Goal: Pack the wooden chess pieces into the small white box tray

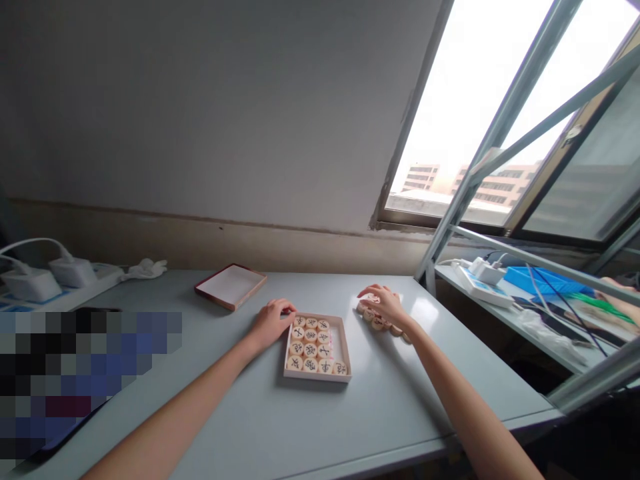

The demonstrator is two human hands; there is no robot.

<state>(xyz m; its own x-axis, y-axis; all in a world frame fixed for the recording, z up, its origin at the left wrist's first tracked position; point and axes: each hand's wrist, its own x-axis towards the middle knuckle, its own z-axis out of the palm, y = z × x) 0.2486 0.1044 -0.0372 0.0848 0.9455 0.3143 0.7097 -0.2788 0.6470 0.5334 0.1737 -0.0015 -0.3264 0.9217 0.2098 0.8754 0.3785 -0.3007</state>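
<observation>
A shallow, pale box (342, 341) sits on the table with Chinese chess pieces (311, 349) lined up in rows inside, dark characters facing up. Along its right side an upper part of the box floor shows bare. My left hand (270, 323) is at the box's far left corner, its bent fingers closed against the edge. To the right of the box, my right hand (384, 305) arches over a group of loose chess pieces (377, 324), fingers apart. Some of these pieces are hidden under the hand; whether its fingertips touch one I cannot tell.
Behind my left hand lies the box lid (233, 285), inner side up. A power strip (103, 277) with white chargers is at the left, near a pixelated area. Metal frame posts (453, 200) rise at the right, beside another desk with a blue tray (543, 280).
</observation>
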